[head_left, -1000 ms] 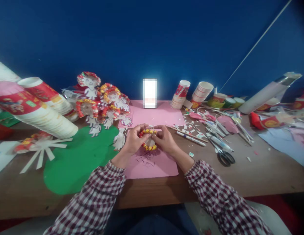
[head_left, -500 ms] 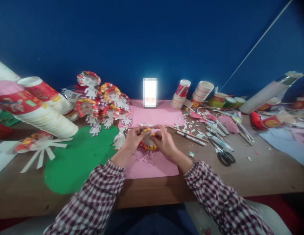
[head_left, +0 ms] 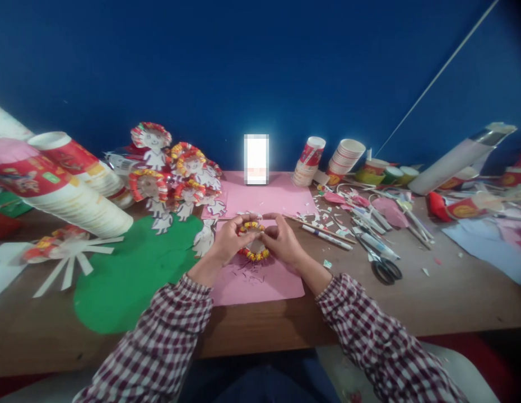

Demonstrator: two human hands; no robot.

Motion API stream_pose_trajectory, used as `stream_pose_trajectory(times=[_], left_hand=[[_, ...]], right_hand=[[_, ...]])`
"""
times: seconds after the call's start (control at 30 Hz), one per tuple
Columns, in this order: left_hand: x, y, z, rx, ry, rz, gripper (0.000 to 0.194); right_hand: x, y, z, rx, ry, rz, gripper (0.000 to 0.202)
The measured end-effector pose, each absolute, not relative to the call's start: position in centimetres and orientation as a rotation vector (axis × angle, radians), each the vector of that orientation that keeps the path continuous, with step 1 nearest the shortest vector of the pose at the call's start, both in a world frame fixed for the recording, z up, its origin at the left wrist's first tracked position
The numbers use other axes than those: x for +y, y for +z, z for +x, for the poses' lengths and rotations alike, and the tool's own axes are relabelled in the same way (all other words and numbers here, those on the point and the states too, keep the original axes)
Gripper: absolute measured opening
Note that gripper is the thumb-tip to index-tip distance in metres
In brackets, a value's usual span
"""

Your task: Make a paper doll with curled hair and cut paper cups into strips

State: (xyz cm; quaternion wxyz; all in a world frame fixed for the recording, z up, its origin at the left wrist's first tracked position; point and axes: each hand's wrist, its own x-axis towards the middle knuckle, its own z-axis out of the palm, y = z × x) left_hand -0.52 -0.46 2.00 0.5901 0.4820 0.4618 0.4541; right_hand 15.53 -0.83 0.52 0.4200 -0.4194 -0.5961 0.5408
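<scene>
Between my two hands is a small paper cup craft with a curled red and yellow rim, held above a pink sheet. My left hand grips its left side, fingers curled at the top and thumb over the middle. On the right side my right hand pinches it, its thumb close to the left thumb. The fingers partly cover the ring's centre. Dark thin scraps lie on the pink sheet just below it. A white paper cutout figure lies left of my left hand.
Left are a green paper shape, stacked paper cups and several lion-like cup figures. To the right lie a marker, scissors, paper scraps and more cup stacks. A blurred bright rectangle stands at the back.
Both hands keep hold of the cup craft. It has turned or tilted slightly between the fingers, and the thumbs have shifted a little. The rest looks the same.
</scene>
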Motion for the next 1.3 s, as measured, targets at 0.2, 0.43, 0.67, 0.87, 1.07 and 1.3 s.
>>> stream_pose_trajectory(times=[0.2, 0.43, 0.67, 0.87, 1.07, 1.3], left_hand=[[-0.4, 1.7, -0.4, 1.117, 1.079, 1.300, 0.051], [-0.1, 0.9, -0.4, 1.198, 1.127, 1.344, 0.041], [-0.3, 1.3, -0.3, 1.129, 1.068, 1.078, 0.055], [-0.4, 1.9, -0.6, 0.989, 0.969, 1.001, 0.055], [-0.3, 1.9, -0.4, 1.090, 1.083, 1.049, 0.055], [-0.3, 1.4, -0.2, 1.006, 1.165, 0.944, 0.052]], right_hand=[[-0.7, 0.4, 15.4, -1.645, 1.186, -1.090, 0.040], [-1.0, 0.6, 15.4, -1.774, 1.041, -1.134, 0.042], [-1.3, 0.9, 15.7, -1.962, 0.790, -1.172, 0.044], [-1.6, 1.1, 15.8, -2.093, 0.613, -1.126, 0.041], [-1.0, 0.4, 15.4, -1.646, 1.100, -1.117, 0.042], [0.2, 0.0, 15.3, -0.980, 1.494, -1.022, 0.044]])
